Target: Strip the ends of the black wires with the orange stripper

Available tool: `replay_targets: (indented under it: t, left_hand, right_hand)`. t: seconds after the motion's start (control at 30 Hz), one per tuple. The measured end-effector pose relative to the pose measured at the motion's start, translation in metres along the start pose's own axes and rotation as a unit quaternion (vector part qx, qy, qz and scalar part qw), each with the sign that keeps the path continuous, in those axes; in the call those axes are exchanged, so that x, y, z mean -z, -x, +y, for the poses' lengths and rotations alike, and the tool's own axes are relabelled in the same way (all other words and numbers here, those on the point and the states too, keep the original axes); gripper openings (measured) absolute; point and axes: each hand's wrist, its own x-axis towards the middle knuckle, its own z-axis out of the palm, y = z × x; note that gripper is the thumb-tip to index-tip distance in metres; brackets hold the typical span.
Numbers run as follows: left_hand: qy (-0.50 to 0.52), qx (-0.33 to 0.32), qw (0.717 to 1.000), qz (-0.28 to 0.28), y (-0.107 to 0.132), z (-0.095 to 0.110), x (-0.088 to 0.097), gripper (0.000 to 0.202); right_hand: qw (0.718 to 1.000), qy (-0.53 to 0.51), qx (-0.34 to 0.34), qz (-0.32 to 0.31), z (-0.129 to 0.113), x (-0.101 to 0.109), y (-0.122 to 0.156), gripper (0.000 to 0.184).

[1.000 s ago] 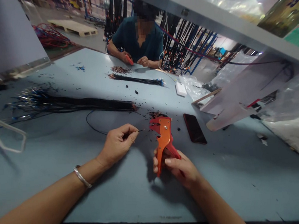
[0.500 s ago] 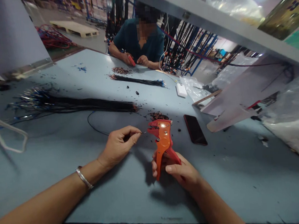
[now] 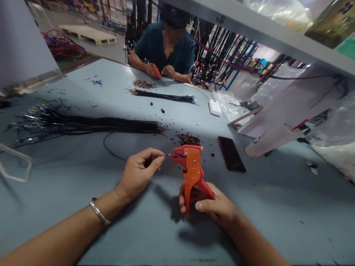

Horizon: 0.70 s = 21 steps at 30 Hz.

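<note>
My left hand (image 3: 141, 169) pinches a thin black wire (image 3: 110, 150) near its end, and a short tip sticks out past the fingertips. The rest of the wire curves back behind the hand. In my right hand (image 3: 213, 202) is a wire stripper (image 3: 193, 171) with orange and red handles, held upright. Its red jaws are parted and face the wire tip, a small gap away. Just behind the jaws lies a pile of short black and copper-coloured scraps (image 3: 189, 139). A thick bundle of black wires (image 3: 108, 124) lies beyond my left hand.
A dark phone (image 3: 231, 154) lies right of the stripper. Across the table, a person (image 3: 170, 46) holds a red tool near a smaller wire bundle (image 3: 164, 94). A white box (image 3: 215, 107) and a slanted shelf beam (image 3: 249, 27) are on the right.
The stripper has shifted slightly left and its head tilts a little more toward the wire. My left hand has drawn back slightly left with the wire tip.
</note>
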Motion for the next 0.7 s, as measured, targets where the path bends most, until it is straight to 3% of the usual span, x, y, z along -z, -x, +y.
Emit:
replay_targets:
  t: [0.23,0.53,0.7]
  left_hand:
    - [-0.071,-0.091,0.993,0.016,0.0055,0.0046,0.0008,0.012]
    - [-0.149,-0.225,0.963,-0.005,0.0042,0.0026,0.0065,0.013]
    - [-0.185,-0.235,0.954,0.002,0.0049,-0.0012,0.0059,0.01]
  right_hand:
    - [1.0,0.017,-0.014,-0.011,0.0,0.0008,0.0009,0.042]
    - [0.993,0.108,-0.026,-0.05,-0.0048,0.0002,0.0059,0.042]
    - [0.996,0.067,-0.026,-0.046,-0.0032,-0.0001,0.0046,0.046]
